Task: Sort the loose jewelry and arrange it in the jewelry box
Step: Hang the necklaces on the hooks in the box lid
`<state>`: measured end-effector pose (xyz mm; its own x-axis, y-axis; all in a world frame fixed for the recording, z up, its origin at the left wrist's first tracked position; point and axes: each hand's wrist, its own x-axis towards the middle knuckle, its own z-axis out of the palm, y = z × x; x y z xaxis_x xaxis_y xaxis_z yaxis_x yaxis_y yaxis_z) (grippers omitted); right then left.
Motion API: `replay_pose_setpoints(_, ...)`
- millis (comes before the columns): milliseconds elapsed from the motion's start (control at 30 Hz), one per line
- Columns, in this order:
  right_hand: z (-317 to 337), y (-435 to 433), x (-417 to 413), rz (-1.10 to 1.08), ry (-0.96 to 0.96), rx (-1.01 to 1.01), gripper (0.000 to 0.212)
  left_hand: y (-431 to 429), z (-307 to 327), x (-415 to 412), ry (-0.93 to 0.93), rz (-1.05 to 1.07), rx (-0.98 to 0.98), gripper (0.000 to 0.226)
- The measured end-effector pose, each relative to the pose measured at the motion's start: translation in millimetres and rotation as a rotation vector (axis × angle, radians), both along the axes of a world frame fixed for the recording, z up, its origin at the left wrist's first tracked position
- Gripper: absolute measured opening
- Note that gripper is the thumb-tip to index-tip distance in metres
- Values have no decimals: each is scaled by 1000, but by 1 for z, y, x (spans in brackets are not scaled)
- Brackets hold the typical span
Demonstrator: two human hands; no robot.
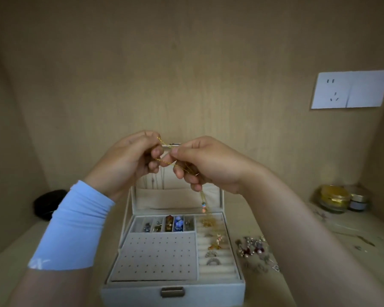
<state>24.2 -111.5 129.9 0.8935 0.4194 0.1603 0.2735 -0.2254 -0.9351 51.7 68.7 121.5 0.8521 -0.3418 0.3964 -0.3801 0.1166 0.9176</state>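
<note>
Both hands (129, 161) (205, 165) pinch a gold chain (164, 161) above the open jewelry box (173, 294).

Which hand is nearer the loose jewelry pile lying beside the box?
Right. The right hand is raised over the box's right side, up and left of the loose jewelry pile; the left hand is farther left, sharing the gold chain.

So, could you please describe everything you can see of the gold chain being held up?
The gold chain is thin, fine-linked and looks like metal. Both the left hand and right hand pinch it above the open jewelry box. It spans between the fingers, then hangs below the right hand, carrying small coloured beads above the ring rolls.
</note>
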Motion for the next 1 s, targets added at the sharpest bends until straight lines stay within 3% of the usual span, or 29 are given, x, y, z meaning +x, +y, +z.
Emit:
replay_pose_setpoints(167, -11, 24, 8, -4, 32, 40, 30, 19, 2, 5, -9, 117, 57, 29)
replay_pose_setpoints(367, -28, 41, 21, -173, -10, 191, 30, 38, -3, 9, 8, 220, 194, 20)
replay_pose_setpoints(500, -37, 35, 28, -330, -127, 140, 26, 38, -6, 8, 43, 182, 295, 12)
replay_pose_setpoints(767, -39, 19, 28, -440, -275, -9, 16, 50, 2, 4, -118, 372, 766, 19)
replay_pose_setpoints(867, -39, 14, 26, -421, -289, -34, 19, 54, 4, 2, -76, 346, 671, 32)
replay_pose_setpoints(1000, -35, 7, 23, -287, -273, -108, 20, 48, -1, 5, 74, 6, 155, 25)
